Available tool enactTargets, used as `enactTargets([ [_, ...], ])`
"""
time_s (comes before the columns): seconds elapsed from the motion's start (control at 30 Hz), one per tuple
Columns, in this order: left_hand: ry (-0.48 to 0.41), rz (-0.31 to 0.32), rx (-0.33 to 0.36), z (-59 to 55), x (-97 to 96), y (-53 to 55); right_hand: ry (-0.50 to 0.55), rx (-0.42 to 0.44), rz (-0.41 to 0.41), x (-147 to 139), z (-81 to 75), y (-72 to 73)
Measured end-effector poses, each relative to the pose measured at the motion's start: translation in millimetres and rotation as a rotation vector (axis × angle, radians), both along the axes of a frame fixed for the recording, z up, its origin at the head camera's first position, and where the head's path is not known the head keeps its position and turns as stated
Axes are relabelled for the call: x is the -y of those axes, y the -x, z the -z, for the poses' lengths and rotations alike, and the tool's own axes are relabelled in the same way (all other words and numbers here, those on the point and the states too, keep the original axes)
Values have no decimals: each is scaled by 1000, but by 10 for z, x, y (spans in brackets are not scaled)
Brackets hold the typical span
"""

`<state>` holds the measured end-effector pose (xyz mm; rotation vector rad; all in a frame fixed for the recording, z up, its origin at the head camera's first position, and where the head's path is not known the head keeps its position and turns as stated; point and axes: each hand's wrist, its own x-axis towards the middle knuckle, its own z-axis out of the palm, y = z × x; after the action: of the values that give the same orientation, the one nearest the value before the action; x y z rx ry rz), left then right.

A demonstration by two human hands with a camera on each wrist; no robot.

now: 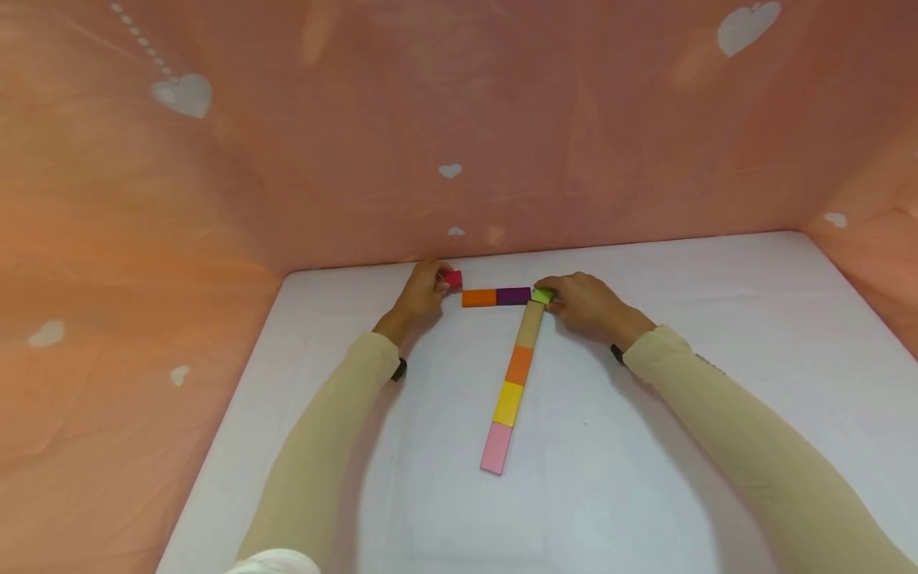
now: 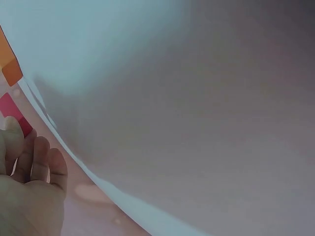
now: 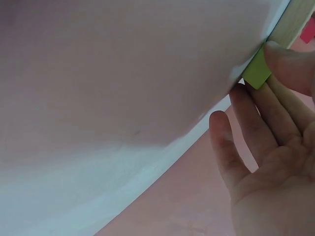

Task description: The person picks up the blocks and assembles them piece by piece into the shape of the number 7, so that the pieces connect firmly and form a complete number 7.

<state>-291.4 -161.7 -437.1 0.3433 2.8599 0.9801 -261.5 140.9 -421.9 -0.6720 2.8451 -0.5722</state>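
Observation:
My left hand (image 1: 421, 293) pinches a red block (image 1: 453, 279) between thumb and fingers, just beyond the left end of a short row. That row holds an orange block (image 1: 479, 298) and a purple block (image 1: 513, 296) laid end to end. At the row's right end my right hand (image 1: 584, 303) grips a green block (image 1: 543, 296); the right wrist view shows the thumb on one side of the green block (image 3: 258, 70) and fingers on the other. A plain wooden block (image 1: 531, 324) touches it and begins a slanting line toward me.
Down the slanting line follow another orange block (image 1: 519, 365), a yellow block (image 1: 508, 403) and a pink block (image 1: 496, 448). The blocks lie on a white-covered surface (image 1: 610, 494). An orange-pink cloth (image 1: 538, 143) with white hearts hangs behind and at the sides.

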Motion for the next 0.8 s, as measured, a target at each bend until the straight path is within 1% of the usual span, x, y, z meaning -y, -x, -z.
enactTargets([
  [0.1, 12, 22, -28, 10, 28, 0, -1, -5, 2, -16, -5, 3],
  [0.17, 15, 25, -31, 17, 46, -10, 1, -6, -1, -22, -3, 8],
  [0.27, 16, 26, -19, 24, 69, -36, 4, -7, -3, -31, -4, 12],
  [0.4, 16, 34, 15, 26, 83, -88, 1, -10, -2, -38, -3, 16],
  [0.5, 47, 38, 26, 41, 85, -118, -1, -11, 1, -32, -6, 9],
  [0.67, 129, 44, 1, 78, 84, -134, 0, -6, 7, -23, 2, 12],
  [0.8, 142, 47, -18, 99, 83, -133, -1, -4, 1, -25, 7, 20],
])
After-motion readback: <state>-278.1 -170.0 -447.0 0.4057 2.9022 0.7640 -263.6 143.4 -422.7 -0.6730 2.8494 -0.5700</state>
